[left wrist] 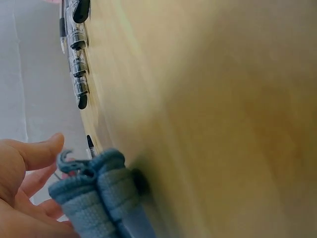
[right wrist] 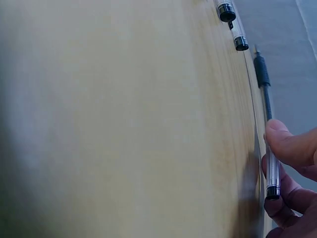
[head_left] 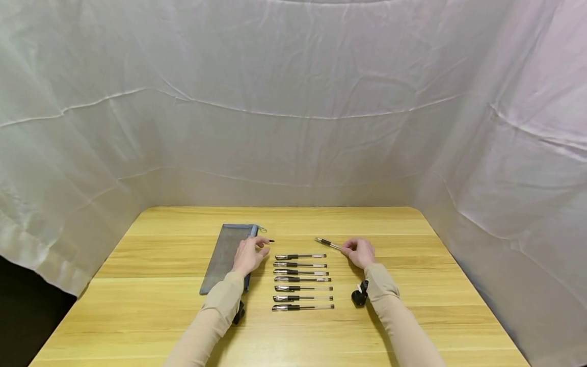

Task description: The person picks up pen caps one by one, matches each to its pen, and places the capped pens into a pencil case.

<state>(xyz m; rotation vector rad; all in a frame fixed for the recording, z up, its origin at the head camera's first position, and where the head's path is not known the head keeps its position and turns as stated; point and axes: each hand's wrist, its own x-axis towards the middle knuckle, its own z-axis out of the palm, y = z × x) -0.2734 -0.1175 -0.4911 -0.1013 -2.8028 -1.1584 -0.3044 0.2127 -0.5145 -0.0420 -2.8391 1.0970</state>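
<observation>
My right hand [head_left: 359, 252] pinches the rear of an uncapped clear gel pen [right wrist: 268, 104] between thumb and fingers. Its black grip and bare tip point to the left. At the fingertips of my left hand [head_left: 249, 255] is a small black-ended piece [head_left: 271, 240] that looks like a pen cap, partly hidden. Thumb and fingers of that hand are apart, over the right edge of a grey-blue mesh zip pouch [head_left: 224, 257]. Between the hands, several capped gel pens [head_left: 302, 280] lie in a column, caps to the left.
The wooden table [head_left: 412, 326] carries everything. Pale cloth [head_left: 293, 142] hangs behind it and at both sides. A fabric loop [left wrist: 67, 161] sticks out at the pouch's corner. Black wrist devices [head_left: 359, 295] sit on the sleeves.
</observation>
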